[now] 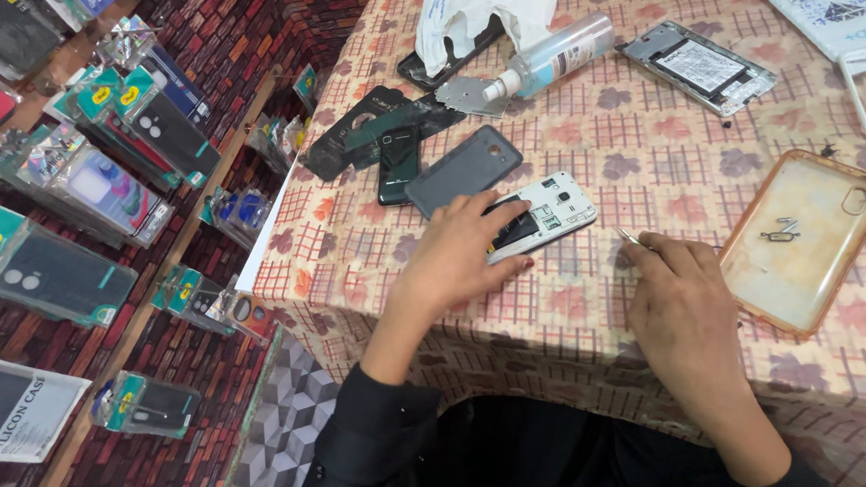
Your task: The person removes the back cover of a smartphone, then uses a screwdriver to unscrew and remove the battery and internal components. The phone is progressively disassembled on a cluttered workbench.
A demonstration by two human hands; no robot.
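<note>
On the checked, flower-patterned tablecloth (648, 160) we take the opened white phone (542, 217) as our landmark; it lies face down with its back cover off and its dark inner parts showing. Our left hand (459, 257) rests flat on the near left end of that phone, fingers stretched out and lying close together, pressing it to the cloth. Just right of the phone, our right hand (682, 303) pinches a thin metal tool (630, 235) between thumb and forefinger, the other fingers curled in; the tool's tip points toward the phone's right end but stays apart from it. Touching the phone on its far left side lies a dark grey back cover (464, 169), and beyond that a black phone (398, 160) sits over dark flat covers (366, 127). Farther from the phone, a clear spray bottle (557, 53) lies on its side beside a white plastic bag (484, 5). Well to the far right of the phone lies another opened handset (700, 65) with its battery exposed. Right of the phone, past our right hand, a clear amber-edged phone case (804, 241) holds small metal parts (783, 232).
</note>
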